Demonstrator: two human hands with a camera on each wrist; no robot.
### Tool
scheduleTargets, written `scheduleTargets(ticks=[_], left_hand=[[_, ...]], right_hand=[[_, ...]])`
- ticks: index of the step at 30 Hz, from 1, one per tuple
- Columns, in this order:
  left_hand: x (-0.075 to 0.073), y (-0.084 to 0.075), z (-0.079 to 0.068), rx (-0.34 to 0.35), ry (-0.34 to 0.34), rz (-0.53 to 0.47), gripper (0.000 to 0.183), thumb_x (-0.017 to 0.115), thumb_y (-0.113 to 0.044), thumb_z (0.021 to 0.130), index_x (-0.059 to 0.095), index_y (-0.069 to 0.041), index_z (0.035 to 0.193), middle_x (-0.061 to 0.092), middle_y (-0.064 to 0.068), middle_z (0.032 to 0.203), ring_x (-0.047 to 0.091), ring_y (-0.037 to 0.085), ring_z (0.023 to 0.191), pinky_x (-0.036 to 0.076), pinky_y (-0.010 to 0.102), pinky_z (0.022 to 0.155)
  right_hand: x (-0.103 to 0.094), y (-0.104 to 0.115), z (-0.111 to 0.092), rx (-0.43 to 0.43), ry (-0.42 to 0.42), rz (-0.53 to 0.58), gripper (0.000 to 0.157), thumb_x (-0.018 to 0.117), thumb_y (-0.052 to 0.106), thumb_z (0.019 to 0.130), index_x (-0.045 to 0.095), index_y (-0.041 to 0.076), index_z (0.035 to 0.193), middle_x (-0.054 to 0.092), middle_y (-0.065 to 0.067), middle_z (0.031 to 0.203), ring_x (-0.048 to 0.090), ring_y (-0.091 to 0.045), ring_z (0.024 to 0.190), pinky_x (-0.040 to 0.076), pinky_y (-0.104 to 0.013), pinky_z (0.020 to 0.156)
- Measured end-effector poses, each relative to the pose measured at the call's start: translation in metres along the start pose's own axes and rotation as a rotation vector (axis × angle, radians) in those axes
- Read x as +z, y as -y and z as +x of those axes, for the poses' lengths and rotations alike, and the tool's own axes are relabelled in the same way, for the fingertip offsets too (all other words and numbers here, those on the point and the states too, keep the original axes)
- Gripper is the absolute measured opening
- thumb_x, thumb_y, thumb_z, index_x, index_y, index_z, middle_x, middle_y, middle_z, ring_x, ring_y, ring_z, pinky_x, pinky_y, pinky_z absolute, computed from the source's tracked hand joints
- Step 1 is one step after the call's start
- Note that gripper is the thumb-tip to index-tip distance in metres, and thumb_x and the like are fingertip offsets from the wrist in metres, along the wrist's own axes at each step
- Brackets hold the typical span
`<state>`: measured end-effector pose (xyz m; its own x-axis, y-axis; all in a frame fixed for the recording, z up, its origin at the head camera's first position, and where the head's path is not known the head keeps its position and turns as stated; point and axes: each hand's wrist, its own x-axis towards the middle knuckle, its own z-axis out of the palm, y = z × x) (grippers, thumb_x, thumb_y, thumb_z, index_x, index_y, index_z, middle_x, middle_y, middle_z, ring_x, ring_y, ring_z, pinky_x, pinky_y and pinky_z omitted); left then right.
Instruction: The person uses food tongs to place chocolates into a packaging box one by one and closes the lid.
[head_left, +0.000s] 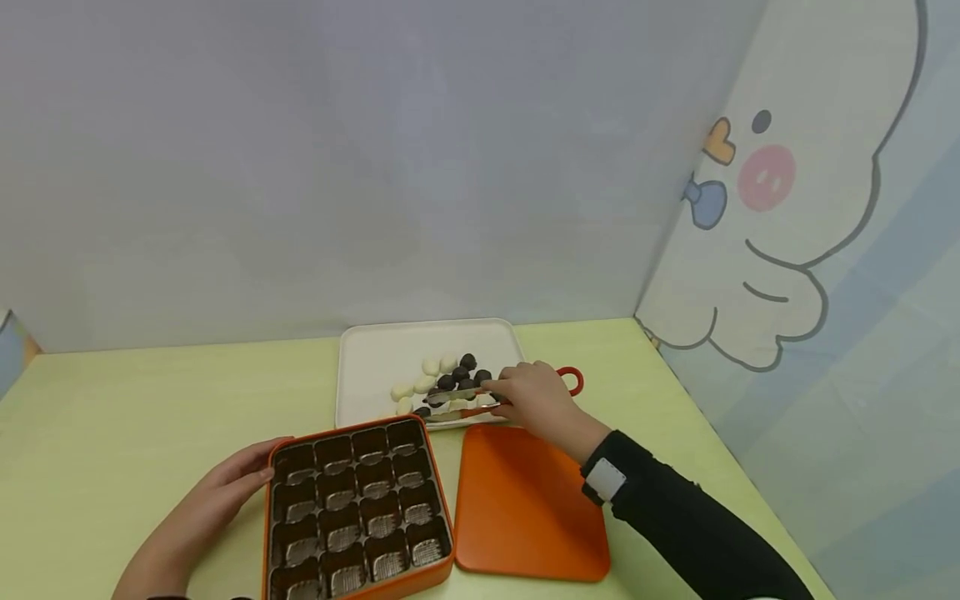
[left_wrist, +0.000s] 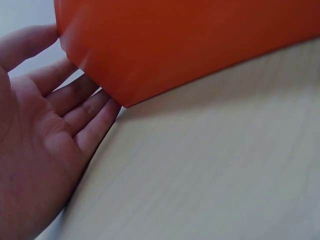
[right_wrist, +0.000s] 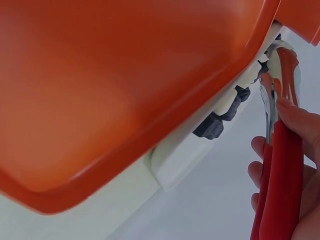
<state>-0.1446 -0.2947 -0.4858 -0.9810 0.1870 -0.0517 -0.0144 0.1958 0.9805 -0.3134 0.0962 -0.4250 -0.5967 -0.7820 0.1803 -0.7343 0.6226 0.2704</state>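
My right hand (head_left: 542,406) grips red-handled tongs (right_wrist: 281,185) over a white tray (head_left: 375,346). The metal ends of the tongs point left and stand apart among pale pieces (head_left: 402,392) and dark pieces (head_left: 461,373) that look like chocolates. Whether a piece sits between the tips I cannot tell. My left hand (head_left: 217,492) touches the upper left corner of an orange box (head_left: 442,560), its fingers nearly straight against the side in the left wrist view. Inside the box is a brown divided insert (head_left: 358,463) with several bare compartments.
Right of the box lies an orange lid (head_left: 528,508), below my right forearm. The tray stands behind the box and lid on a pale yellow-green table (head_left: 187,400). A grey-white wall (head_left: 337,167) closes off the back, and a wall with a cartoon figure (head_left: 810,167) rises at the right.
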Motion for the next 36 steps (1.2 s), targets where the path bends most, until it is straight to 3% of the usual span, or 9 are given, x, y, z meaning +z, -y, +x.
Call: scheduleTargets(ticks=[2,4,14,20,26,36], left_hand=[[0.0,0.001,0.0,0.011,0.002,0.006,0.043,0.042,-0.027,0.096,0.035,-0.012,0.136,0.019,0.017,0.144,0.012,0.03,0.129,0.025,0.019,0.097],[0.001,0.002,0.0,0.028,0.003,0.007,0.042,0.042,-0.027,0.096,0.036,-0.014,0.136,0.021,0.017,0.144,0.013,0.028,0.129,0.027,0.01,0.089],[-0.002,0.008,0.006,0.068,-0.015,0.024,0.041,0.043,-0.026,0.096,0.037,-0.019,0.136,0.026,0.014,0.143,0.026,0.01,0.125,0.031,0.013,0.09],[-0.004,0.012,0.008,0.07,-0.012,0.025,0.04,0.043,-0.026,0.096,0.038,-0.019,0.136,0.026,0.014,0.143,0.026,0.009,0.125,0.03,0.012,0.09],[-0.005,0.014,0.009,0.061,-0.005,0.013,0.041,0.042,-0.026,0.096,0.037,-0.018,0.136,0.025,0.015,0.144,0.024,0.01,0.125,0.03,0.011,0.09],[-0.003,0.013,0.009,0.083,-0.007,0.002,0.04,0.042,-0.024,0.096,0.037,-0.017,0.136,0.028,0.014,0.142,0.027,0.008,0.125,0.029,0.012,0.091]], right_hand=[[-0.002,0.001,0.005,-0.021,0.008,-0.002,0.033,0.07,0.038,0.076,0.063,0.027,0.106,0.057,0.007,0.074,0.045,-0.011,0.062,0.041,-0.023,0.054],[-0.004,0.002,0.01,-0.035,0.011,0.005,0.032,0.071,0.036,0.076,0.064,0.027,0.105,0.055,0.008,0.071,0.044,-0.01,0.061,0.041,-0.023,0.053],[-0.005,0.0,0.012,-0.011,0.017,0.035,0.029,0.071,0.034,0.076,0.066,0.028,0.104,0.053,0.009,0.067,0.042,-0.008,0.057,0.039,-0.02,0.05],[-0.007,-0.006,0.01,0.035,0.016,0.031,0.032,0.072,0.034,0.075,0.065,0.028,0.105,0.058,0.009,0.071,0.046,-0.009,0.059,0.041,-0.021,0.052],[-0.02,-0.009,0.01,0.049,-0.068,0.053,0.036,0.073,0.035,0.074,0.064,0.029,0.108,0.058,0.009,0.072,0.045,-0.009,0.06,0.039,-0.021,0.051],[-0.045,0.022,0.026,-0.05,-0.134,0.206,0.035,0.072,0.032,0.075,0.064,0.028,0.109,0.059,0.011,0.077,0.045,-0.006,0.063,0.039,-0.019,0.053]])
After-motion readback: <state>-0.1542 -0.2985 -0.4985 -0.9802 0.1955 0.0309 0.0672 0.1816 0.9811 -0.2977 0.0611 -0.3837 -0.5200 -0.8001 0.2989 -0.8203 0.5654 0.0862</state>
